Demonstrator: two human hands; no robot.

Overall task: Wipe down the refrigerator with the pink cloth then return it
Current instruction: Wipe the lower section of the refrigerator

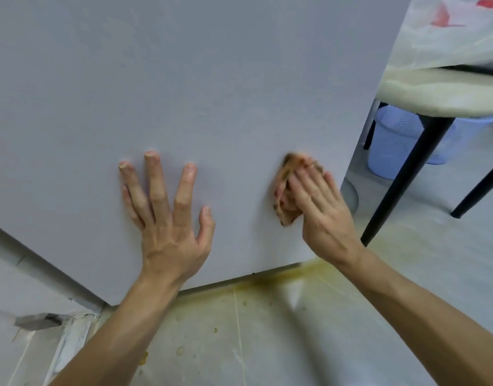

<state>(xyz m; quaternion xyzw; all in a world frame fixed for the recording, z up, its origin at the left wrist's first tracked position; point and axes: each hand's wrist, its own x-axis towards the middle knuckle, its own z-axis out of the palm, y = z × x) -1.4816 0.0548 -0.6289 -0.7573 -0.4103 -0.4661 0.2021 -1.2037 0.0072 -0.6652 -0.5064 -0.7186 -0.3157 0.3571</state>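
**Pink cloth pressed low on the refrigerator's side**

The refrigerator (212,79) shows one broad, pale grey panel that fills most of the view, and both hands are on it, low down.

The left hand (167,218) lies flat against the panel with its fingers spread wide. Its grip is released and it holds nothing.

To the right, close to the panel's right edge, the right hand (323,213) presses the pink cloth (285,199) against the surface. The cloth is bunched and marked with brownish stains, and it pokes out to the left of the fingers and beyond their tips. The fingers lie fairly straight over it, so the grip looks released, pressing rather than clutching. The thumb is hidden and the hand is a little blurred.

Below the refrigerator's bottom edge, the floor (267,344) is pale with a yellowish stain (309,271) and scattered spots.

At the far right stands a table (434,90) with a cream top and black legs, and a thin plastic sheet (448,37) with red print lies on it. Beneath the table sits a light blue perforated basket (392,146).
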